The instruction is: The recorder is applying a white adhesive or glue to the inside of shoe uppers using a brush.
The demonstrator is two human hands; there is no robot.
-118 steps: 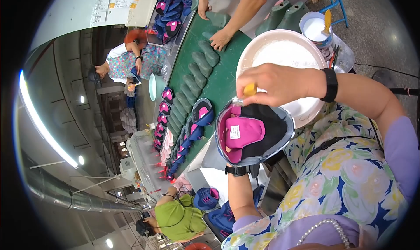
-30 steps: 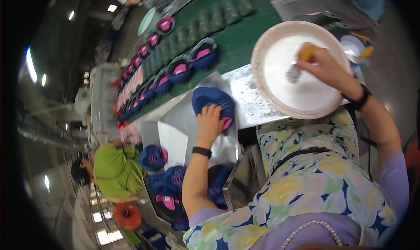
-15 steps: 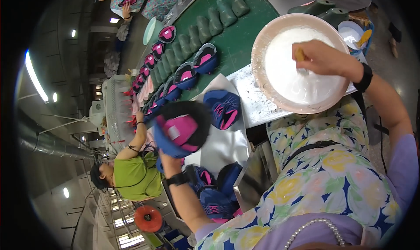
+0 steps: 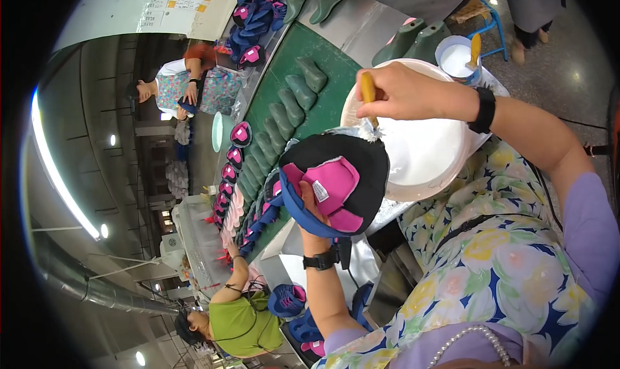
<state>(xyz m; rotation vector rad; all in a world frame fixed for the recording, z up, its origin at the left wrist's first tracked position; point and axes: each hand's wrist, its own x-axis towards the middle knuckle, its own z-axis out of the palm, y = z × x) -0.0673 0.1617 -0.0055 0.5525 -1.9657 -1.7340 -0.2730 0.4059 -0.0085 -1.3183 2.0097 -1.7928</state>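
My left hand (image 4: 314, 241) holds up a shoe upper (image 4: 368, 175), blue outside with black and pink lining, its open underside facing me. My thumb reaches inside it. My right hand (image 4: 413, 94) is closed around the yellow handle of a brush (image 4: 369, 88). White paste coats the bristles, which touch the upper's far rim. Below my right hand stands a pale pink basin (image 4: 429, 193) of white liquid (image 4: 423, 146), partly hidden by the upper and my hand.
Several green shoe lasts (image 4: 282, 120) and more uppers (image 4: 241, 134) line the green work surface (image 4: 345, 69). Beyond the basin is a small tub (image 4: 457, 60) with another brush. More uppers (image 4: 287, 301) lie beside my left forearm. A co-worker in green (image 4: 248, 324) works at the left.
My left hand has brought the shoe upper rightward to the basin. The brush in my right hand has come out of the white liquid onto the upper's rim. The view has shifted.
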